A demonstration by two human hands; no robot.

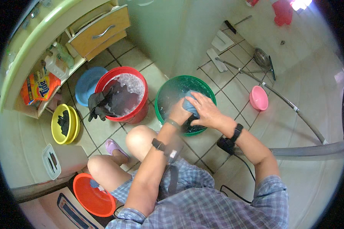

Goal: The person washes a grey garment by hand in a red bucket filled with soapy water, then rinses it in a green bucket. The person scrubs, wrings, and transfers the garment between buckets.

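Over the green bucket (159, 110), my left hand (180, 111) and my right hand (204, 110) grip a balled-up blue cloth (191, 104) between them. Dark cloth and water show below in the bucket. Left of it stands a red bucket (144, 107) of sudsy water with a black garment (119, 98) soaking in it. Part of that garment hangs over the red rim, with black glove-like ends. A band circles each of my forearms.
Beside the red bucket is a blue basin (81, 88). Stacked yellow basins (56, 128) hold a dark cloth. An orange-red basin (94, 201) holds small cloths. At right are a pink basin (258, 98) and a grey hose (281, 97). An open shelf (43, 107) holds a detergent bag.
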